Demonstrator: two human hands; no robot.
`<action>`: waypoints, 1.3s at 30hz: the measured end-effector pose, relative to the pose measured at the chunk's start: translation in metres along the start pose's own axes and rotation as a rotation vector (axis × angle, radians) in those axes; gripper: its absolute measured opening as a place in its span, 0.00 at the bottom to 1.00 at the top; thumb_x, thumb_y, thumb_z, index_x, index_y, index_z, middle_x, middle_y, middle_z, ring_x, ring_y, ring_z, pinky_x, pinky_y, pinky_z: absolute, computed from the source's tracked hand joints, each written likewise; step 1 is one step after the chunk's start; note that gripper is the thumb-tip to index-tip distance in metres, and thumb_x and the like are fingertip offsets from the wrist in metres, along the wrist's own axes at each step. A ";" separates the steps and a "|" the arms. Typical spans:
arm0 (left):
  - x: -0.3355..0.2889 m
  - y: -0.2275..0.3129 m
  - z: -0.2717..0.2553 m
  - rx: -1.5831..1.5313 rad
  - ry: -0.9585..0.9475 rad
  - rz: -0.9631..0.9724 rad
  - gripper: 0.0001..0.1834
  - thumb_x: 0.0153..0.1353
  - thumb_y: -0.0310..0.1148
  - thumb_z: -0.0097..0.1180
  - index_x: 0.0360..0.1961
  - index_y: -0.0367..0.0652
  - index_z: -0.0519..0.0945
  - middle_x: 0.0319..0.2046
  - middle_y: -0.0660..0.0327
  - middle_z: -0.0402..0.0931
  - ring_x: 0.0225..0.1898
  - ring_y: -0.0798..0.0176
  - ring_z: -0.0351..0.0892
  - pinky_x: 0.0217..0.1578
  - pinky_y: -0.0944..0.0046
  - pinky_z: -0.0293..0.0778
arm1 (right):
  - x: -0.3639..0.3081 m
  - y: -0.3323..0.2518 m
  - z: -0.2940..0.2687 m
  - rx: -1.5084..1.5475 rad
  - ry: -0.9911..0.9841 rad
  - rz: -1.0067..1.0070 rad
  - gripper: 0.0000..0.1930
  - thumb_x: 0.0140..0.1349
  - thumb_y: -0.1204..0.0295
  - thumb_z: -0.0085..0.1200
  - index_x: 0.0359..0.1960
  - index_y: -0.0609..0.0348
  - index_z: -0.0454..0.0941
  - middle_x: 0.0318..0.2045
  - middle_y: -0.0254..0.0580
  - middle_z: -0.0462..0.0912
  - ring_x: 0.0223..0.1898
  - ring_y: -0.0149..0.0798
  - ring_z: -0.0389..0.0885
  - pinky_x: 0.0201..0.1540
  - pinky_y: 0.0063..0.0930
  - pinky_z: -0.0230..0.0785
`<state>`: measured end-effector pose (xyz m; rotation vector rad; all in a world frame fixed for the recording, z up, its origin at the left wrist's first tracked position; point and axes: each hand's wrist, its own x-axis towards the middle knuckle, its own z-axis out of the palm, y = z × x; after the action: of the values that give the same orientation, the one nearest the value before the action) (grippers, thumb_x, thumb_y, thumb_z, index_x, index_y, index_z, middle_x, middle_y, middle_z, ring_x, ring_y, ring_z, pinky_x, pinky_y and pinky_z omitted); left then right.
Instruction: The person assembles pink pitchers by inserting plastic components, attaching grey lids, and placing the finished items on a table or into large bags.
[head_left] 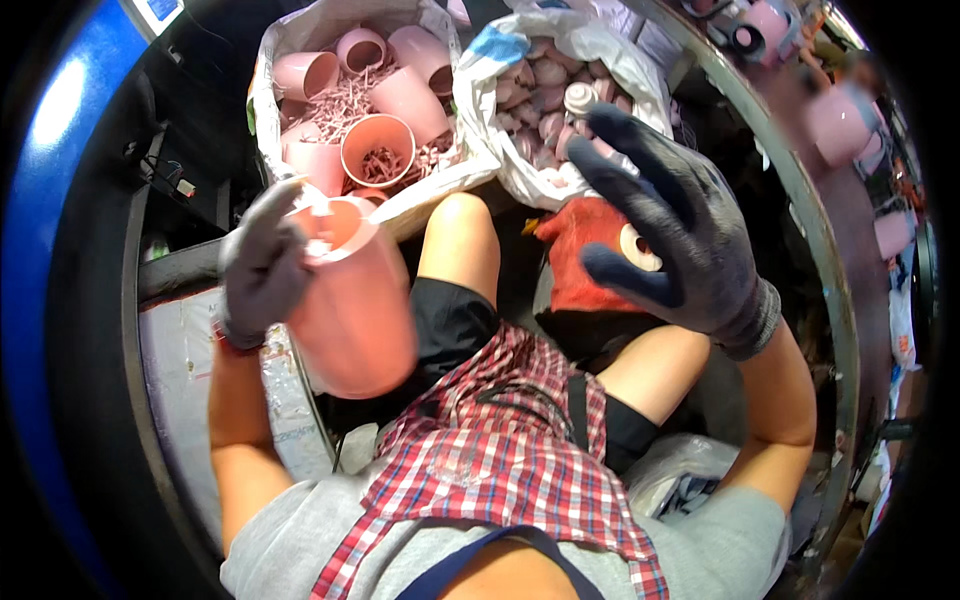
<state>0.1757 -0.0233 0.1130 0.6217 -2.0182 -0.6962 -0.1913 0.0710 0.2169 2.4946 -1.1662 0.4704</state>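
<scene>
My left hand (pixel 262 265), in a grey glove, grips the rim of a pink plastic cup (pixel 355 305) held over my lap, its mouth tilted up toward the far side. My right hand (pixel 675 235), in a dark grey glove, is raised with its fingers spread, and a small round pale cap (pixel 638 248) rests against its palm near the thumb. Beyond the left hand stands a white sack (pixel 268 120) filled with more pink cups (pixel 378 150) and thin pink scraps. Beyond the right hand a second white sack (pixel 480 110) holds several small round pinkish caps (pixel 548 100).
A red cloth (pixel 580 265) lies below the cap sack by my knees. A curved metal rim (pixel 810 230) runs down the right side, with pink items (pixel 840 120) blurred beyond it. A blue machine panel (pixel 60 130) fills the far left. A plastic-covered surface (pixel 180 370) sits by my left arm.
</scene>
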 end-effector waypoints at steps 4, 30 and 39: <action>0.017 0.044 0.072 -0.282 -0.036 0.220 0.33 0.52 0.30 0.50 0.61 0.29 0.62 0.10 0.73 0.58 0.13 0.76 0.58 0.28 0.70 0.67 | 0.014 -0.038 0.007 0.040 0.095 -0.181 0.29 0.55 0.53 0.54 0.58 0.49 0.72 0.59 0.43 0.69 0.56 0.42 0.71 0.55 0.36 0.65; 0.030 0.088 0.173 -0.473 -0.265 0.848 0.12 0.46 0.34 0.66 0.28 0.40 0.76 0.18 0.67 0.69 0.14 0.70 0.67 0.18 0.69 0.61 | -0.039 -0.054 -0.015 0.483 -0.662 0.117 0.15 0.56 0.55 0.52 0.24 0.54 0.77 0.18 0.42 0.76 0.22 0.44 0.79 0.23 0.39 0.71; -0.030 0.023 0.121 -0.389 0.099 -0.009 0.09 0.61 0.28 0.55 0.33 0.34 0.70 0.18 0.61 0.68 0.21 0.70 0.69 0.22 0.70 0.66 | -0.191 0.093 -0.111 1.374 0.779 0.238 0.08 0.60 0.71 0.49 0.38 0.58 0.75 0.29 0.37 0.76 0.30 0.35 0.74 0.38 0.27 0.67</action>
<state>0.0821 0.0411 0.0567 0.4253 -1.7257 -1.0112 -0.3962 0.1910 0.2483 2.4223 -0.8541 2.7198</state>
